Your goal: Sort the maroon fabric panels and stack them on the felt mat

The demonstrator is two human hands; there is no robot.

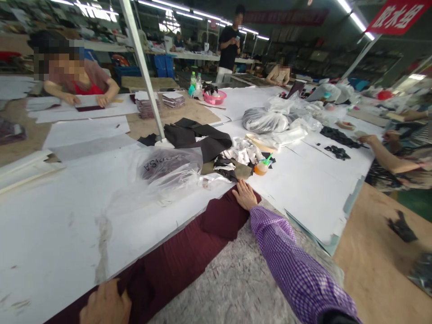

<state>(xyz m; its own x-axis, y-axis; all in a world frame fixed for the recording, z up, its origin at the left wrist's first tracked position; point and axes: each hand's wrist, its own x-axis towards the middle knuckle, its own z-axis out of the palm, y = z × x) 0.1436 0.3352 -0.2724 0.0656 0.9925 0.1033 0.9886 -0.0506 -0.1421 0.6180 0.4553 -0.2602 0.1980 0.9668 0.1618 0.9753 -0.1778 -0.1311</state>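
Note:
A long strip of dark maroon fabric (189, 252) lies along the edge of the white paper-covered table (60, 234), over a grey felt-like sheet (236, 283). My right hand (245, 194), in a purple checked sleeve, lies flat with fingers stretched out on the far end of the strip. My left hand (105, 305) rests at the near end of the strip at the bottom of the view, fingers curled against the fabric; whether it pinches the cloth I cannot tell.
A clear plastic bag (165, 168), black cloth pieces (199, 137) and a small orange bottle (261, 167) lie beyond my right hand. A slanted metal pole (143, 72) rises from the table. Other people work at the left, right and back.

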